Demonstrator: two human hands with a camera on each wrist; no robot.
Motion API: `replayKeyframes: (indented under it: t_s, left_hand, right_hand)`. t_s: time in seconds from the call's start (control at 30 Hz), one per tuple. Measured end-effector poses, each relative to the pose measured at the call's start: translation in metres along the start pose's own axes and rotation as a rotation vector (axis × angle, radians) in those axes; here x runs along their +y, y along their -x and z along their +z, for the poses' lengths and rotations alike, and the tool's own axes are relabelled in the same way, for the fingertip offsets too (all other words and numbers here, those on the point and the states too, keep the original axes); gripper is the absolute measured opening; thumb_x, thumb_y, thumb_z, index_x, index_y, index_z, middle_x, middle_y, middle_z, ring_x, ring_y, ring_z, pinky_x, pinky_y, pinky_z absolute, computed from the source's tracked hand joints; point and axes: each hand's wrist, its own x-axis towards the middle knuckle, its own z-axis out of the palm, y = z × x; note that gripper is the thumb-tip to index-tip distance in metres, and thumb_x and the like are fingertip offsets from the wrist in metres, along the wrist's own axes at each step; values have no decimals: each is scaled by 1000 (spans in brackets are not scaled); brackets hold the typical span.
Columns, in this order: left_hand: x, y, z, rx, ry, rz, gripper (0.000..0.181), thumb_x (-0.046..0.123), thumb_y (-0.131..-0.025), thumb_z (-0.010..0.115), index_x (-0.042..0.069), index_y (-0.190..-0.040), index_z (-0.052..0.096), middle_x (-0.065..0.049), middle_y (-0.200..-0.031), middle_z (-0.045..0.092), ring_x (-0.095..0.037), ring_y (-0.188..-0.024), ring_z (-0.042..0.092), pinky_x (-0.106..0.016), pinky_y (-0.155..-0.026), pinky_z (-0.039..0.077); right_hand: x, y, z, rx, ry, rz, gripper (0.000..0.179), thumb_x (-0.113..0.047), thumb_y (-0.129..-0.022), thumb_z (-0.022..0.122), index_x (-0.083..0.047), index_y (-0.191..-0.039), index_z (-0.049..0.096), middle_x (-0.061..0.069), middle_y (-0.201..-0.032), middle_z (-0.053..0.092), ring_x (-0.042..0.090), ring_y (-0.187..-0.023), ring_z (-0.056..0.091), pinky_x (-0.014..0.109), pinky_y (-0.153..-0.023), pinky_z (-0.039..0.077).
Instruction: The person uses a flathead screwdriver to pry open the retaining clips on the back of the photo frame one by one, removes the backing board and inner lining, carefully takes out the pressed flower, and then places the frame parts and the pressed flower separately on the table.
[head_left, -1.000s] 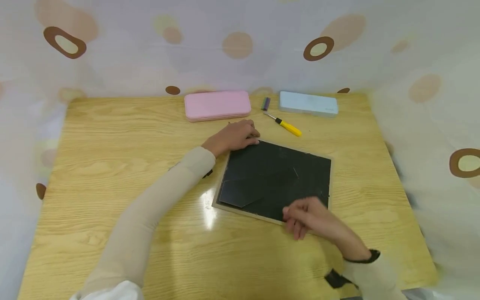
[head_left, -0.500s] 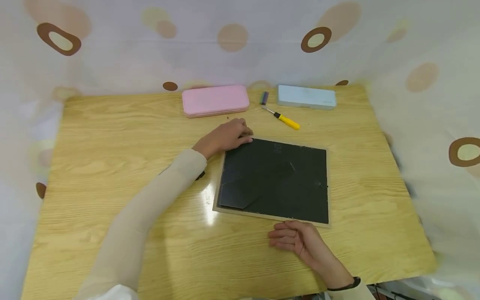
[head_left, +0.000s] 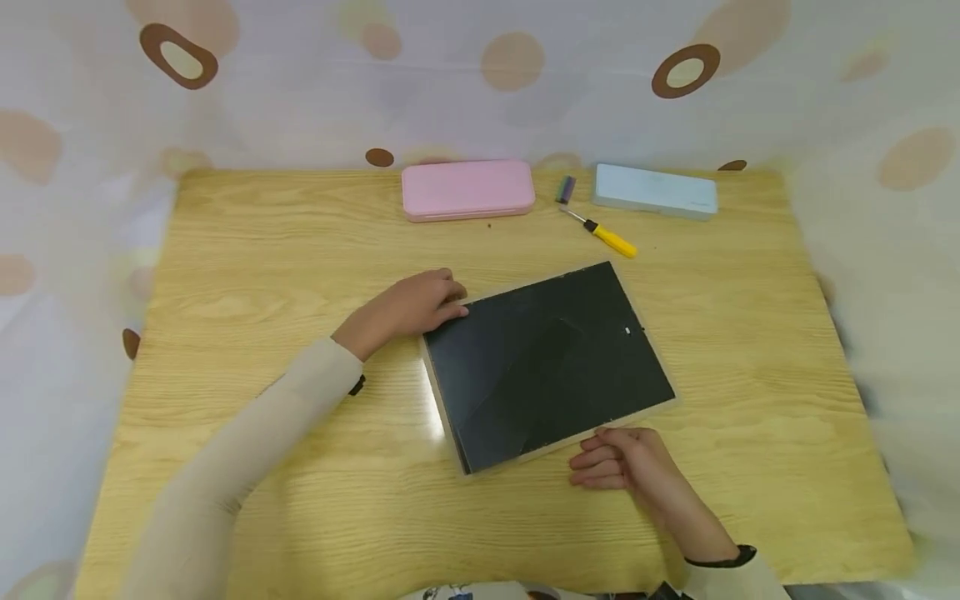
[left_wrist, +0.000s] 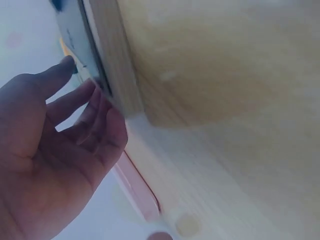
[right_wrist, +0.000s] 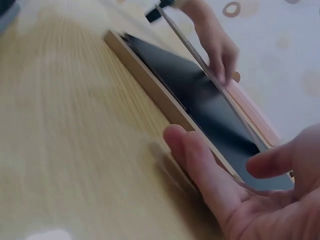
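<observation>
A picture frame (head_left: pixel 555 358) lies back side up, its black backing edged by pale wood. In the right wrist view, a thin flat leg (right_wrist: pixel 192 50) slants up from the backing. My left hand (head_left: pixel 412 307) holds the far left corner, thumb on top and fingers bent around the edge. The left wrist view shows that hand (left_wrist: pixel 55 130) beside the pale wooden edge. At the near edge, my right hand (head_left: pixel 633 467) grips the frame, thumb over the rim and fingers along its outer side. The right wrist view has its thumb above the backing.
Along the back of the wooden table (head_left: pixel 285 242) sit a pink case (head_left: pixel 468 190) and a pale blue case (head_left: pixel 656 190). Between them are small dark sticks (head_left: pixel 566 190) and a screwdriver with a yellow handle (head_left: pixel 611 237). A patterned cloth (head_left: pixel 450 92) hangs behind.
The frame has turned counterclockwise, its left corner now nearer the person. My left hand has moved left and nearer with that corner. The right hand came down to the near edge.
</observation>
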Motion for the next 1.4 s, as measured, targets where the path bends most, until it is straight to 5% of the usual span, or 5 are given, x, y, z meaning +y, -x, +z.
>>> replayKeyframes:
  t_s: [0.2,0.43,0.8,1.2,1.4]
  left_hand:
    - [-4,36,7,-18,115,-64,23,22,-104,57,6,-110,73,-3,-100,70,-14,-83,63,-33,-77,51]
    - [-7,64,20,-176,406,-105,24,21,-100,64,8,-81,71,0,-61,60,-11,-52,52,-27,-59,46]
    - [25,86,45,-293,487,-140,32,19,-98,66,7,-69,69,0,-56,60,-16,-48,59,-24,-67,51]
    - [36,97,52,-213,487,-188,33,23,-99,65,7,-69,65,3,-55,55,-10,-47,51,-25,-58,47]
    - [28,95,54,-16,508,-166,30,22,-101,61,7,-75,65,5,-56,51,-7,-49,45,-23,-53,40]
  right_hand:
    - [-21,-13,-13,11,199,-31,41,-16,-105,43,21,-103,60,24,-86,73,30,-78,75,43,-72,59]
    - [-44,-30,-27,81,381,-102,38,-14,-105,44,21,-102,60,24,-83,71,28,-71,74,39,-67,60]
    - [-70,-54,-31,241,726,-212,38,-23,-105,50,9,-123,62,20,-103,68,22,-86,67,26,-72,56]
    - [-64,-55,-32,308,719,-297,38,-26,-104,53,3,-126,66,19,-106,70,22,-90,65,23,-73,54]
    - [-61,-43,-18,243,669,-308,33,-24,-104,54,6,-106,70,16,-81,69,21,-68,65,30,-60,55]
